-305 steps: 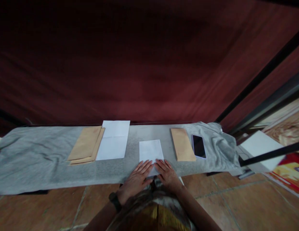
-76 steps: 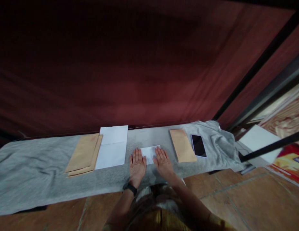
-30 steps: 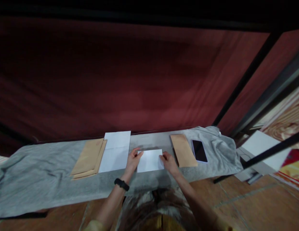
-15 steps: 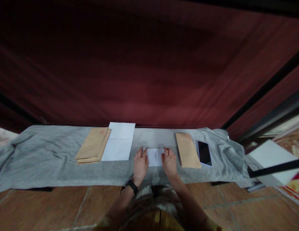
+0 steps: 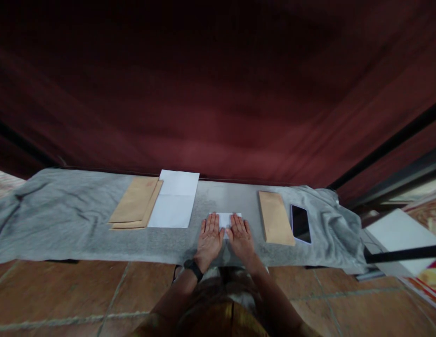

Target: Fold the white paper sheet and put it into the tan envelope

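A small folded sheet of white paper [image 5: 225, 219] lies on the grey cloth [image 5: 129, 245] in front of me. My left hand [image 5: 210, 236] rests flat over its left part, fingers stretched out and pointing away from me. Over its right part lies my right hand [image 5: 240, 236], also flat, with the fingers slightly spread. The thumbs nearly meet near the paper's middle, and both palms hide its sides. A dark watch [image 5: 193, 270] is on my left wrist.
Left of my hands lie creased white sheets [image 5: 174, 199] and brown envelopes [image 5: 135, 201], partly overlapping. To the right are another brown envelope [image 5: 277, 217] and a phone [image 5: 300, 223]. A dark red panel [image 5: 218, 117] rises behind the cloth. White boards [image 5: 400, 238] stand at the far right.
Both hands have moved inward from the edges of the folded paper and now lie flat on top of it. The view has shifted slightly.
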The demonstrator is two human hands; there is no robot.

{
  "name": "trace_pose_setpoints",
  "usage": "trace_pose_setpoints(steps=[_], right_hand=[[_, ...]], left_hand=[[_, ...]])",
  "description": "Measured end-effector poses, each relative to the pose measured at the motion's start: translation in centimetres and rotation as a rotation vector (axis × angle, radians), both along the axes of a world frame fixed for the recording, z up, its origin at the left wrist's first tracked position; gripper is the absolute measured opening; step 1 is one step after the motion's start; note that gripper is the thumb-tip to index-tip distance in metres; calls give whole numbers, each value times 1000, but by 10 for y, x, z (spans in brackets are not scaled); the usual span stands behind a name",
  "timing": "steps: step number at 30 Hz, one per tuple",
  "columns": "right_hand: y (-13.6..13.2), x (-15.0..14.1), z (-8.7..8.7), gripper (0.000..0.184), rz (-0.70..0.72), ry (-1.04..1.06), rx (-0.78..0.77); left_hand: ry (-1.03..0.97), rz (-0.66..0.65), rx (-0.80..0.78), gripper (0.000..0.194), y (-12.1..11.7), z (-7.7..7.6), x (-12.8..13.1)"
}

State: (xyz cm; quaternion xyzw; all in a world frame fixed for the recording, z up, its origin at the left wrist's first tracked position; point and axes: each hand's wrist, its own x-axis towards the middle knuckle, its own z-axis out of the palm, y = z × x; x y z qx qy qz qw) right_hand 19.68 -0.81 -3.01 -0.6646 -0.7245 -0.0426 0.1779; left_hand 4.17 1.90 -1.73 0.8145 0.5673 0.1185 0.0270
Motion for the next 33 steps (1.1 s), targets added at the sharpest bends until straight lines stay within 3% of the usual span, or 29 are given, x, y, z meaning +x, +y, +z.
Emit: trace_pose_setpoints(steps=[7, 16, 23, 25, 30, 33], right_hand=[[-6, 13, -4, 52, -38, -51, 79], [-20, 22, 3, 57, -128, -31, 126], [-40, 0, 8, 54, 147, -22, 14], [-42, -2, 5, 53, 152, -24, 2], [-42, -1, -4, 54, 172, -52, -37], [-40, -1, -8, 53, 155, -52, -42]], left_hand=[[23, 66, 36, 62, -1, -3, -18], [18, 73, 55, 62, -2, -1, -18], [-14, 63, 106, 60, -2, -2, -17], [-42, 12, 94, 59, -3, -1, -10], [-117, -347, -59, 53, -2, 6, 22], [-145, -376, -132, 52, 9, 11, 37]])
